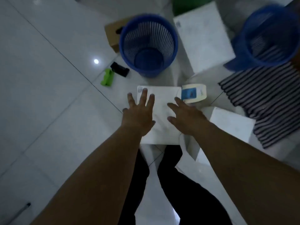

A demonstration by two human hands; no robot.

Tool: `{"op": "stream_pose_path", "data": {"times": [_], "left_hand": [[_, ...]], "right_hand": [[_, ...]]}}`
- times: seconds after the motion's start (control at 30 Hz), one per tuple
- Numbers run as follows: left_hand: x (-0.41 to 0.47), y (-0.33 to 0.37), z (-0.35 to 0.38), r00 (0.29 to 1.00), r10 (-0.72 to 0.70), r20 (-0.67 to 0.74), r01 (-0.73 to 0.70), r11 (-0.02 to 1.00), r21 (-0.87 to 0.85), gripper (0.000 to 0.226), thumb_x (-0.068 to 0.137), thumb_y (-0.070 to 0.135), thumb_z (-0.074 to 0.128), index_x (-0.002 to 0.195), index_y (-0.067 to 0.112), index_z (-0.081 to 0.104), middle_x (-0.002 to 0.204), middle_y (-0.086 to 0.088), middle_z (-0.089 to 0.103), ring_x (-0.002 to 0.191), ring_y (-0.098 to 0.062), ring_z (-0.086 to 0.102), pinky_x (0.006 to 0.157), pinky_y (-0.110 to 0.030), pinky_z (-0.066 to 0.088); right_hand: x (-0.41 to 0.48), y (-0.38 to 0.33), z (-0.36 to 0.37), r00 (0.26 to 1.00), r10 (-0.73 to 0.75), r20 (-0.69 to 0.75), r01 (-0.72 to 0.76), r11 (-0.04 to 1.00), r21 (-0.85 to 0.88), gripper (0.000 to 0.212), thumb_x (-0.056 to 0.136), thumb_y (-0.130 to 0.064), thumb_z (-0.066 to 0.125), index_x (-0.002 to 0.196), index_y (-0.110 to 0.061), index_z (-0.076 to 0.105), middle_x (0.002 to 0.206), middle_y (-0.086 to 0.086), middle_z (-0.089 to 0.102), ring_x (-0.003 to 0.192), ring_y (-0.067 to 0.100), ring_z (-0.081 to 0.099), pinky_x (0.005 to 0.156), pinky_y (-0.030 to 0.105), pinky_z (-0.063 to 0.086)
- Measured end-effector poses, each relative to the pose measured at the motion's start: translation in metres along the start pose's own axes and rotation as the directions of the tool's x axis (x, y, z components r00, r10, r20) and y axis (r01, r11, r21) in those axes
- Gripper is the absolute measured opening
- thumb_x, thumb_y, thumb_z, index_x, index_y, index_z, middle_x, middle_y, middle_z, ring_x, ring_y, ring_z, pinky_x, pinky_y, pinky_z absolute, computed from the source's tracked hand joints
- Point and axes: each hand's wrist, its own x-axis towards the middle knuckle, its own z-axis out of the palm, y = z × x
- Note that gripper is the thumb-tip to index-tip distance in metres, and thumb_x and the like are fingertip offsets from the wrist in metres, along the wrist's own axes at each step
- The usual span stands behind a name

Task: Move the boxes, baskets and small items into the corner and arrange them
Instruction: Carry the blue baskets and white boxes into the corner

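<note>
Left hand and right hand both spread wide, gripping nothing, over the white box on the floor, near the blue basket. Contact unclear. I'd grab opposite edges, lift level, and avoid the tape roll just beside.

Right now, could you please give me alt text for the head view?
The left hand and right hand spread open over a white box on the tiled floor. An upright blue basket stands beyond it.
</note>
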Motion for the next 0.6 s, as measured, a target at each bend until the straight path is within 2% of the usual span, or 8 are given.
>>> {"op": "stream_pose_path", "data": {"times": [0.07, 0.2, 0.37, 0.5, 0.6], "left_hand": [[0.027, -0.002, 0.025, 1.000, -0.022, 0.020, 0.022, 0.999, 0.036, 0.097, 0.090, 0.051, 0.058, 0.154, 0.027, -0.012, 0.158, 0.001, -0.029, 0.142, -0.053, -0.015, 0.099, -0.063, 0.038], [0.068, -0.011, 0.082, 0.980, -0.089, 0.178, 0.077, 0.994, 0.071, 0.100, 0.091, 0.051, 0.058, 0.152, 0.029, -0.017, 0.155, 0.003, -0.036, 0.138, -0.058, -0.019, 0.102, -0.066, 0.036], [0.088, -0.021, 0.123, 0.949, -0.097, 0.300, 0.107, 0.994, -0.017, 0.107, 0.089, 0.047, 0.063, 0.150, 0.033, -0.024, 0.149, 0.006, -0.045, 0.137, -0.056, -0.024, 0.102, -0.071, 0.032], [0.089, -0.028, 0.146, 0.971, -0.018, 0.240, 0.064, 0.981, -0.185, 0.117, 0.084, 0.045, 0.070, 0.148, 0.031, -0.026, 0.143, 0.008, -0.052, 0.138, -0.053, -0.024, 0.103, -0.071, 0.031], [0.089, -0.028, 0.155, 0.987, 0.001, 0.163, 0.039, 0.970, -0.242, 0.117, 0.082, 0.047, 0.070, 0.150, 0.030, -0.024, 0.145, 0.008, -0.050, 0.140, -0.053, -0.018, 0.107, -0.068, 0.029]], "right_hand": [[0.029, 0.008, 0.021, 0.999, 0.050, 0.004, -0.050, 0.999, 0.003, 0.060, 0.097, -0.056, 0.035, 0.151, -0.043, 0.011, 0.163, -0.014, -0.008, 0.139, 0.042, 0.028, 0.109, 0.059, 0.031], [0.066, 0.023, 0.061, 0.987, 0.141, 0.075, -0.140, 0.990, -0.020, 0.058, 0.100, -0.051, 0.033, 0.152, -0.043, 0.007, 0.161, -0.015, -0.015, 0.140, 0.049, 0.018, 0.108, 0.068, 0.024], [0.088, 0.037, 0.097, 0.984, 0.144, 0.107, -0.153, 0.985, 0.085, 0.065, 0.101, -0.049, 0.036, 0.151, -0.044, -0.004, 0.157, -0.016, -0.030, 0.143, 0.051, 0.009, 0.111, 0.064, 0.025], [0.090, 0.039, 0.119, 0.996, 0.069, 0.054, -0.078, 0.980, 0.184, 0.079, 0.098, -0.048, 0.045, 0.150, -0.042, -0.014, 0.149, -0.013, -0.044, 0.143, 0.046, 0.019, 0.111, 0.058, 0.032], [0.090, 0.038, 0.123, 0.999, 0.052, -0.008, -0.050, 0.979, 0.199, 0.078, 0.098, -0.047, 0.046, 0.152, -0.040, -0.009, 0.151, -0.007, -0.043, 0.135, 0.044, 0.028, 0.106, 0.055, 0.038]]}}
